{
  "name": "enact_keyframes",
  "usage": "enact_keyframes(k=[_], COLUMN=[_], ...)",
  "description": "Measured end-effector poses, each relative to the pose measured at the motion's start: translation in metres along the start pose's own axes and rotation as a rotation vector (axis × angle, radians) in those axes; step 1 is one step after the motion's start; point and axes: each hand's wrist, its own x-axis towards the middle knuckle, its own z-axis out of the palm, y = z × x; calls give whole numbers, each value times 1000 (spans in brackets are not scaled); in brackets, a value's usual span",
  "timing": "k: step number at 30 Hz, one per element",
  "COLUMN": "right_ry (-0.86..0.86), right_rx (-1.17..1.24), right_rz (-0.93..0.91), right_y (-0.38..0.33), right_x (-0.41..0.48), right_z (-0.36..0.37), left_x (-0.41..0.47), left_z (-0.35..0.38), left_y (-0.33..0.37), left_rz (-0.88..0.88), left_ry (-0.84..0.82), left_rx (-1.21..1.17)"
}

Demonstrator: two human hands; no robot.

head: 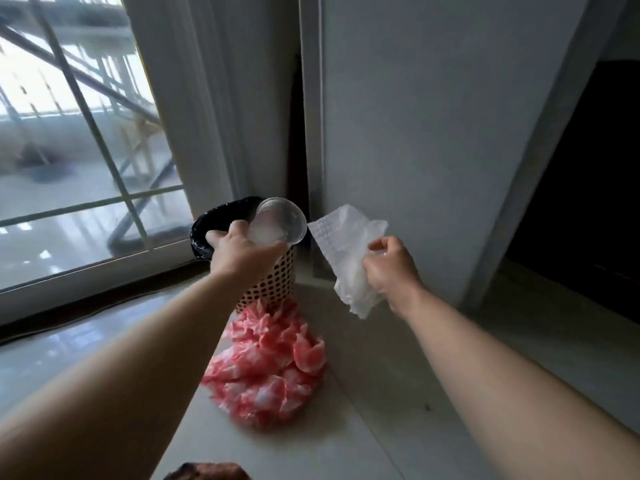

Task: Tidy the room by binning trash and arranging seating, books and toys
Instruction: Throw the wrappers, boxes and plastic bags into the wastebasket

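My left hand [242, 249] grips a clear plastic cup [282, 221], tipped on its side right over the waste bin [277, 282]. The bin is a perforated basket lined with a black bag [207, 225], standing in the corner by the window. My right hand [389, 265] pinches a crumpled sheet of white bubble wrap [343, 247], held in the air to the right of the bin. A red-and-white plastic bag [266, 365] lies bunched on the floor in front of the bin.
A white cabinet [433, 133] rises directly behind and right of the bin. A glass door with a white frame [86, 202] and a white curtain [214, 98] fill the left. Pale tiled floor [381, 393] lies below. A dark opening [588, 202] sits at right.
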Motion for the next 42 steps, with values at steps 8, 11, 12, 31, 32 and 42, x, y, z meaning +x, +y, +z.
enact_keyframes(k=[8, 11, 12, 31, 32, 42], right_ry=[77, 81, 80, -349, -380, -297], right_rx=[181, 261, 269, -1121, -1190, -998], right_rz=[-43, -47, -45, -330, -382, -553], right_y=[-83, -98, -101, -58, -55, -41], right_x=[36, 51, 55, 90, 93, 105], right_z=[110, 145, 154, 227, 229, 228], left_x=[85, 113, 120, 170, 172, 170], left_z=[-57, -56, -54, 5, 9, 25], left_y=[-41, -58, -63, -115, -117, -125], left_rz=[49, 41, 41, 271, 264, 404], left_ry=[156, 144, 139, -144, -190, -90], left_rx=[-173, -221, -229, 186, 249, 407])
